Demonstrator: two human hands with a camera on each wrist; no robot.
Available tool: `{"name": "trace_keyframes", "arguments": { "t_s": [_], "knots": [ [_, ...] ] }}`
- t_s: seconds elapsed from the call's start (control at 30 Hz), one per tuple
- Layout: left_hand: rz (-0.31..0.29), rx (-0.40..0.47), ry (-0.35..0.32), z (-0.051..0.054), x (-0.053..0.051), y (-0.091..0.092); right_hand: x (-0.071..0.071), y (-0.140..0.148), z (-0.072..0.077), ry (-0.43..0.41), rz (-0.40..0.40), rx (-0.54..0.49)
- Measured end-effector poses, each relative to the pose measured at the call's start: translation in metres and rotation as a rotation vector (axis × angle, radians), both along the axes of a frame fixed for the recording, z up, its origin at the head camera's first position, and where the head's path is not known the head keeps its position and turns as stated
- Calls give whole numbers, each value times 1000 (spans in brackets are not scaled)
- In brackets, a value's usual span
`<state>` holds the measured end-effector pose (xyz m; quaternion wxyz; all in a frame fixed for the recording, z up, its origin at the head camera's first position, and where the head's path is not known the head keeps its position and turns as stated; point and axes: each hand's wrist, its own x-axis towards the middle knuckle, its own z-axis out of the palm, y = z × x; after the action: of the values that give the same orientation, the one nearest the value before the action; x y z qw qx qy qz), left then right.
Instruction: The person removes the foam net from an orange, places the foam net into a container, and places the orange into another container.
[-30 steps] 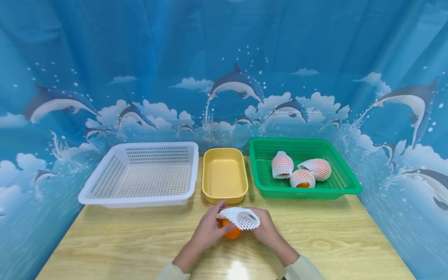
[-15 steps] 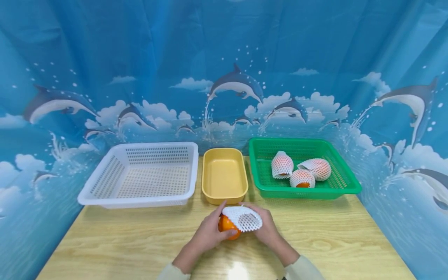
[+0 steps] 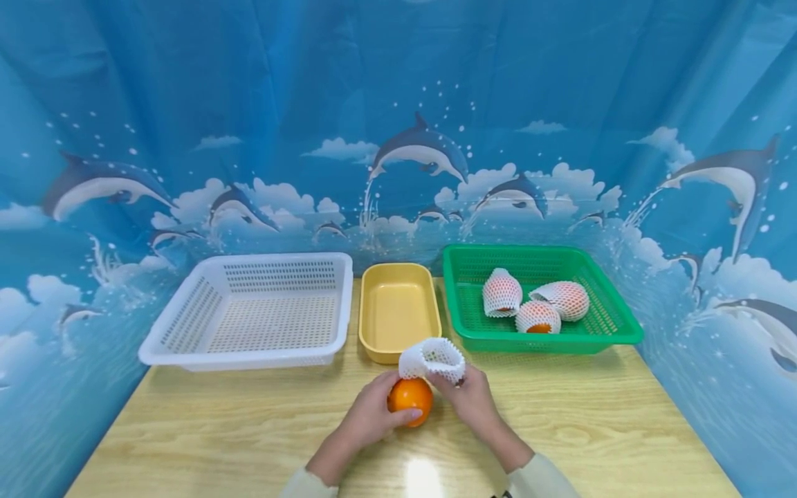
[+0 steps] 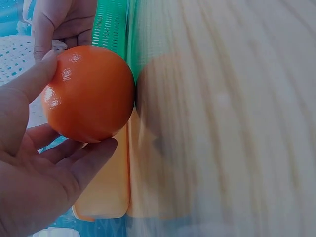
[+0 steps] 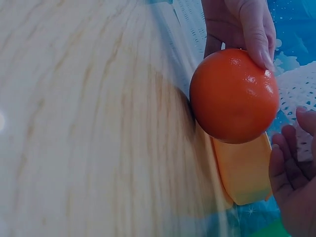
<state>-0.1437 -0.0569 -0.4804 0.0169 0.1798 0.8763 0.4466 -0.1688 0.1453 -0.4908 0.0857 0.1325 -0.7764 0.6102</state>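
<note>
orange fruit (image 3: 409, 401), bare and glossy, sits low in the middle of the frame, just in front of the yellow tray (image 3: 398, 308). the left hand (image 3: 372, 409) has it between thumb and fingers, the hand spread only as wide as the fruit: in the head view the thumb lies across the near face, and in the left wrist view the fingers bend along the opposite side. whether the fruit touches the bench (image 3: 579, 422) i cannot tell.

the right hand (image 3: 471, 400), to the right of the fruit and apart from it, pinches the white foam net (image 3: 413, 361) by its edge, thumb on the near side; the other fingers are partly hidden in the head view. the net is just above the fruit in the frame, its wide mouth facing up and right, and overlaps the tray's near right corner.

at upper right of the hands, the green basket (image 3: 498, 342) holds three net-wrapped fruits (image 3: 503, 294) close together. the white basket (image 3: 249, 358) stands left of the tray. a blue dolphin curtain (image 3: 349, 62) fills the upper part of the frame, and pale sleeves (image 3: 540, 478) enter at the bottom edge.
</note>
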Motion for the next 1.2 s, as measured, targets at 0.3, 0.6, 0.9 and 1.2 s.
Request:
{"name": "trace_keyframes", "arguments": {
  "t_s": [0.3,0.6,0.9,1.2],
  "knots": [
    [10,12,-71,3,2,-4,-1,-2,7,-99,4,-61],
    [24,-41,-57,8,2,-10,-9,-3,11,-176,-51,-43],
    [-17,-86,-38,9,2,-12,-17,-14,19,-260,-38,-69],
    [-25,-94,-32,8,4,-13,-35,-33,41,-358,-21,-220]
  ]
}}
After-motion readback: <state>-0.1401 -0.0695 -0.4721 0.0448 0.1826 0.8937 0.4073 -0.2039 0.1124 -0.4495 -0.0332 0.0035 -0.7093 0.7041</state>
